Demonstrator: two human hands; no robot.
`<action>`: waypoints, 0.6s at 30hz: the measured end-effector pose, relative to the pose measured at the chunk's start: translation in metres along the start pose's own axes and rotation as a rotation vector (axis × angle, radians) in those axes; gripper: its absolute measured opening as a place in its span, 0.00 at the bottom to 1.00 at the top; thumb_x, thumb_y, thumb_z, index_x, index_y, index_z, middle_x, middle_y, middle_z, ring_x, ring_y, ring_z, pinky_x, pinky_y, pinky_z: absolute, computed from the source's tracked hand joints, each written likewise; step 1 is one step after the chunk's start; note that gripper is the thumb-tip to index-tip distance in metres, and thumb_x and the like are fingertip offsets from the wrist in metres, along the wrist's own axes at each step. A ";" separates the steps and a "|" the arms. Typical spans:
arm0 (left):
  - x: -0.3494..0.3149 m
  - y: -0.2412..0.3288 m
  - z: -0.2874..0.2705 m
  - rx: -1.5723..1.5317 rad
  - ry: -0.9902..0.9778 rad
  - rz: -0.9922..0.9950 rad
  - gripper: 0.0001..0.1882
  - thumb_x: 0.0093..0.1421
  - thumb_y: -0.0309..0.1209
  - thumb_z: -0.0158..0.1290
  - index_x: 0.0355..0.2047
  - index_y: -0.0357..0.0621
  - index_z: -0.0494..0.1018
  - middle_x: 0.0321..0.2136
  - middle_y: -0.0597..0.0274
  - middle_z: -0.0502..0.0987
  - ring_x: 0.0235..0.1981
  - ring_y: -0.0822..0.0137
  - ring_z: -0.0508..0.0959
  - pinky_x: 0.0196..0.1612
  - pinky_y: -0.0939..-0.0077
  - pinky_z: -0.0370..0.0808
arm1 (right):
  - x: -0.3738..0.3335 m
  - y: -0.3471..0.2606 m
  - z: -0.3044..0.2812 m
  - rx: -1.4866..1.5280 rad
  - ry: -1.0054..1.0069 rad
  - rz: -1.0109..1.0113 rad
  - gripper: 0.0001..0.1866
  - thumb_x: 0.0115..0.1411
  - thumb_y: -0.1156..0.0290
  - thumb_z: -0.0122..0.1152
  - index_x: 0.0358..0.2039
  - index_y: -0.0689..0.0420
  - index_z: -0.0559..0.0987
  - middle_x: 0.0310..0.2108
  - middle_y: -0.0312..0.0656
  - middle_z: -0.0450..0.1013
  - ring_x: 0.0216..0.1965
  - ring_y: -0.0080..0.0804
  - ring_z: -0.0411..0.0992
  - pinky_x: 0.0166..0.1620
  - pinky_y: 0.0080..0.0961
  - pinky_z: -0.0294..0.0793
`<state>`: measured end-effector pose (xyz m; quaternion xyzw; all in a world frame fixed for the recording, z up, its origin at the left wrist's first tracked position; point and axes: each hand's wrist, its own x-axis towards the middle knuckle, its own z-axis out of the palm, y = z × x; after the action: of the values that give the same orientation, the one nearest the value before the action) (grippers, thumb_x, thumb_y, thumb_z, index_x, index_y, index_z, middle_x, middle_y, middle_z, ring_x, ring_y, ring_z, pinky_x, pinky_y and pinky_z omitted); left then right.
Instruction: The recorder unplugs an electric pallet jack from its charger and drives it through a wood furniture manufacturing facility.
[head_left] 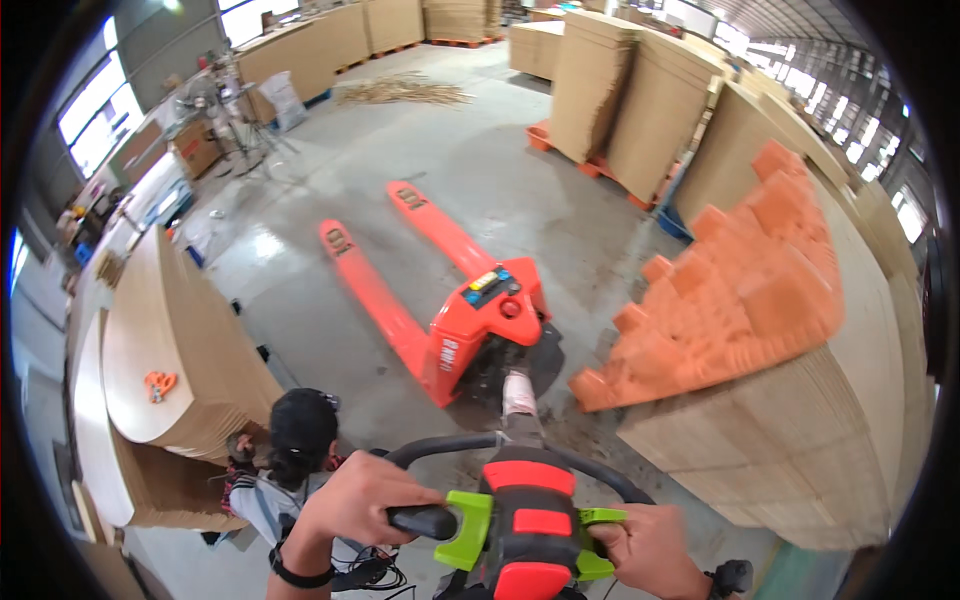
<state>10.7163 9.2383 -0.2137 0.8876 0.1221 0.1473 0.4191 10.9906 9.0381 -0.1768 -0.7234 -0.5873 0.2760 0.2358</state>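
A red electric pallet truck (pixel 490 320) stands in front of me, its two forks pointing away to the far left. Its black and red control handle (pixel 530 500) rises toward me, with a green lever on each side. My left hand (pixel 372 497) is closed round the black left grip (pixel 425 521). On the other side, my right hand (pixel 648 548) is curled at the right grip beside the green lever (pixel 600 518); its fingers hide most of that grip. A dark strap circles my left wrist.
A person (pixel 300 440) is close by on the left, next to stacked curved boards (pixel 160 330) with orange scissors (pixel 160 386) on top. At right, an orange plastic pallet (pixel 740 290) leans on a board stack (pixel 770 440). Tall board stacks (pixel 640 110) and thin strips (pixel 405 88) are farther off.
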 end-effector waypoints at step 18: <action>0.204 -0.122 -0.091 -0.098 -0.026 0.031 0.26 0.35 0.27 0.62 0.40 0.50 0.80 0.26 0.64 0.79 0.24 0.57 0.76 0.27 0.70 0.72 | 0.207 0.057 -0.088 -0.142 0.083 0.034 0.15 0.62 0.64 0.49 0.30 0.57 0.82 0.23 0.49 0.74 0.26 0.51 0.73 0.30 0.39 0.70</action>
<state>10.8607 9.4480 -0.2210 0.8695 0.0958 0.1481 0.4613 11.1235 9.2284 -0.1750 -0.7589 -0.5828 0.2075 0.2033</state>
